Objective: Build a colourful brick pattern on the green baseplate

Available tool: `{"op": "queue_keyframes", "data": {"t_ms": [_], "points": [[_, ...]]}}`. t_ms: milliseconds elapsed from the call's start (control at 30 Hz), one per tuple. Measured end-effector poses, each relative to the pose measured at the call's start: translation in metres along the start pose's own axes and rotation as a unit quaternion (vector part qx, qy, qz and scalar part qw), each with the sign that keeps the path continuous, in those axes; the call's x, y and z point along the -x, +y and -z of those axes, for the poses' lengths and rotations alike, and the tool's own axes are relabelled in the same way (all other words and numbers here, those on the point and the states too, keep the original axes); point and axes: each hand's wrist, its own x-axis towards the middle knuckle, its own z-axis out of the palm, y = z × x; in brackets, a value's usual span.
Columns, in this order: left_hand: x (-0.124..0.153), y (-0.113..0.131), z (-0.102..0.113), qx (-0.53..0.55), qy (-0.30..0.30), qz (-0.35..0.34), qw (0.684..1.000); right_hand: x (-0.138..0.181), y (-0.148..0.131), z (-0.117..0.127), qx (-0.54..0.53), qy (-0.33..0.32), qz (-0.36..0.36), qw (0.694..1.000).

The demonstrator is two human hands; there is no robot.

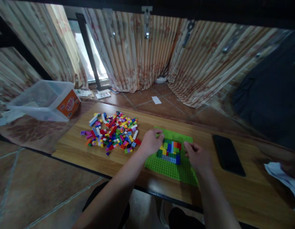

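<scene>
A green studded baseplate [161, 170] lies on the wooden table in front of me. Near its middle sits a low block of joined toy bricks [170, 152] in blue, green, yellow, red, orange and grey. My left hand [151, 142] is over the plate's left side, beside the bricks, its thumb and index finger slightly apart with nothing visible between them. On the right, my right hand [198, 156] hovers at the plate's edge with fingers curled and thumb pressed in. Whatever its fingertips may hold is too small to make out.
Left of the plate spreads a pile of loose toy bricks [116, 132]. A clear plastic bin [42, 108] with an orange label stands beyond it. A black phone [228, 155] lies to the right, with crumpled white paper [282, 178] farther over. Striped curtains [138, 54] hang behind the table.
</scene>
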Motion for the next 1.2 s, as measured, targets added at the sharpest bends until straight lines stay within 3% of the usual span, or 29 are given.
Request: {"op": "queue_keyframes", "data": {"t_ms": [100,267,367,467,633,933,1200], "points": [[-0.002,-0.004,0.015,0.003,0.036,-0.007,0.999,0.002,-0.010,-0.003,0.013,0.057,0.017,0.998],[-0.002,-0.013,0.048,-0.057,0.081,-0.003,0.995,0.014,-0.032,-0.014,-0.030,0.071,0.038,0.996],[-0.004,-0.026,0.070,-0.040,0.130,0.005,0.991,0.026,-0.043,-0.024,-0.037,0.075,0.097,0.992],[-0.005,-0.042,0.090,0.002,0.172,0.015,0.985,0.040,-0.052,-0.039,-0.039,0.047,0.185,0.981],[-0.006,-0.063,0.106,0.037,0.247,0.037,0.968,0.064,-0.069,-0.070,-0.001,-0.067,0.301,0.951],[-0.003,-0.059,0.108,0.054,0.198,0.023,0.978,0.069,-0.084,-0.100,0.156,-0.116,0.270,0.943],[0.000,-0.050,0.109,0.039,0.168,0.013,0.985,0.068,-0.093,-0.109,0.158,-0.075,0.243,0.954]]}}
